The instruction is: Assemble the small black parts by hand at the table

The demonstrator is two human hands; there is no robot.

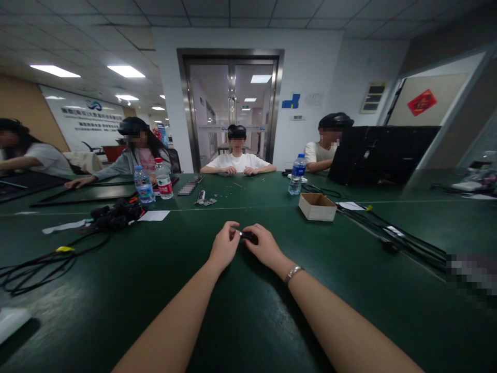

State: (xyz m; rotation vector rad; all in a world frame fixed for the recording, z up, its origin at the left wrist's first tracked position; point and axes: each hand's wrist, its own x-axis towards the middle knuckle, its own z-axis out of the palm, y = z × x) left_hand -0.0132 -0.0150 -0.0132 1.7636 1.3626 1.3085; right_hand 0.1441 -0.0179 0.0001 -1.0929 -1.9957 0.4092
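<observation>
Both hands meet over the green table [248, 311], near the middle of the view. A small dark object [249, 237] with a shiny metal end lies in the fingers of my right hand [266, 247], which are closed round it. My left hand [225, 246] is at the metal end, its thumb and fingers pinched together; what they hold, if anything, is too small to make out. A metal bracelet [293, 274] is on my right wrist.
An open box [317, 207] stands ahead to the right, near a water bottle [297, 175]. Black cables [392, 233] run along the right; more cables [42, 264] coil at left. Two bottles [163, 179] and small metal parts [205, 199] lie ahead. Several people sit around the table.
</observation>
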